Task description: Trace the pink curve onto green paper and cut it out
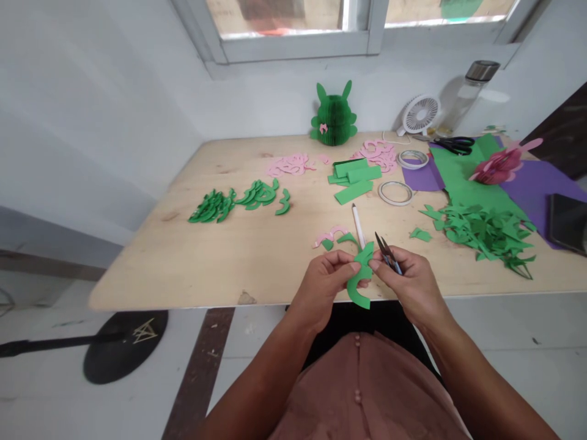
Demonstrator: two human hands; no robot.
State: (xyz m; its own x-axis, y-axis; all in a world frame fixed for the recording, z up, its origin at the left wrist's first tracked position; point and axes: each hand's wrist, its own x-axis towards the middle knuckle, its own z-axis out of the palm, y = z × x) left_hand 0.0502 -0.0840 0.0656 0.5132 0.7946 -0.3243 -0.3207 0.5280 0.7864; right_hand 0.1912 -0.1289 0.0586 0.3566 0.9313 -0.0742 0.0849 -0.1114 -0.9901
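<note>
Both my hands meet at the near edge of the wooden table (257,250). My left hand (326,282) pinches a curved green paper cutout (361,278) between thumb and fingers. My right hand (409,282) touches the same cutout with its fingertips and grips small black snips (387,252), blades pointing up and away. A white pen (358,226) lies just beyond my hands, beside small pink and green cut pieces (331,235).
Cut green shapes (233,200) lie at the left, pink shapes (291,164) and green strips (354,180) in the middle, green scraps (486,231) at the right. Tape rings (395,193), scissors (454,145), fan (419,114), bottle (468,95), phone (569,223), green paper rabbit (333,116) stand behind.
</note>
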